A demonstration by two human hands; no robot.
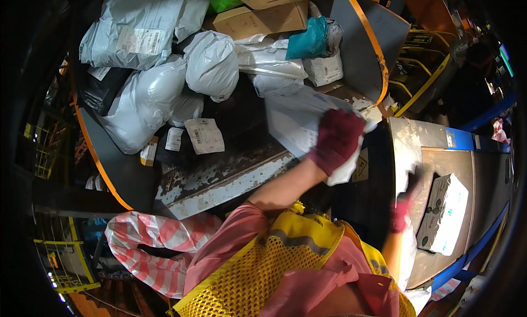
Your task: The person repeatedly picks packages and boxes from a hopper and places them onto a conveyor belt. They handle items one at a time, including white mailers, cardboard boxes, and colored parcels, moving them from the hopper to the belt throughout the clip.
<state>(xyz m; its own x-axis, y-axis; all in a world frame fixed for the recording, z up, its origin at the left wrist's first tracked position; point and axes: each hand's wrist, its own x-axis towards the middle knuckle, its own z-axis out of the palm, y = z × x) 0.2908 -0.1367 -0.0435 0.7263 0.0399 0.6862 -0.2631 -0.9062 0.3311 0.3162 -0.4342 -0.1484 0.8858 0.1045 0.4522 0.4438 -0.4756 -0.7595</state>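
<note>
My left hand (pixel 338 139), in a dark red knit glove, grips a pale plastic mailer bag (pixel 294 111). The bag hangs over the near lip of the chute, and white plastic also shows below my wrist. On the right, my right hand (pixel 402 208) is blurred beside a wood-topped belt surface (pixel 446 156); its red glove has dark fingers, and whether it holds anything is unclear. A white printed parcel (pixel 444 215) lies on that surface, to the right of this hand. White plastic (pixel 407 255) shows beside my right forearm.
Grey mailer bags (pixel 144 94), cardboard boxes (pixel 261 20), a teal bag (pixel 308 39) and a small labelled packet (pixel 204 136) lie in the chute. Orange-edged side walls (pixel 366 37) flank it. A worn metal lip (pixel 230 185) runs along its near side.
</note>
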